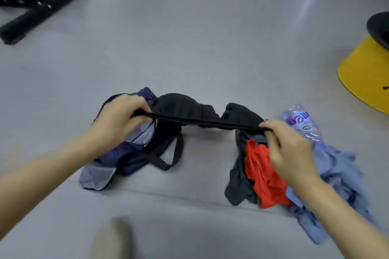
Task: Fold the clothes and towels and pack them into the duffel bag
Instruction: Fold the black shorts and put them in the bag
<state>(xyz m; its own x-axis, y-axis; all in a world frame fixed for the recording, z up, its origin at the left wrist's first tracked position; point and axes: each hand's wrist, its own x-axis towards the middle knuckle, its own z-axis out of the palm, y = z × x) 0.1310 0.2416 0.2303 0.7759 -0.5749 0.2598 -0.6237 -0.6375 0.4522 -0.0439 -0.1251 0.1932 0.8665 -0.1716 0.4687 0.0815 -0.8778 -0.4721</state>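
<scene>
Progress: early, as far as I can judge; nothing in view is folded yet.
Black garment (185,107): held up in the middle of the scene, its edge pulled taut between both hands, the rest bunched and sagging on the far side.
Left hand (120,118): fingers curled, pinching the left end of the garment's edge, above the bag.
Right hand (288,149): thumb and fingers pinching the right end, above the pile.
Duffel bag (130,160): navy, slumped on the grey floor (189,48) at left, with a black strap loop on its right. The mouth gapes, showing pale lining; no packed item is visible inside.
Left to do: a loose pile at right, with a dark grey garment (237,187), a red garment (263,172) and a light blue garment (336,168).
Nearby: a plastic bottle (303,126) just beyond the pile.
</scene>
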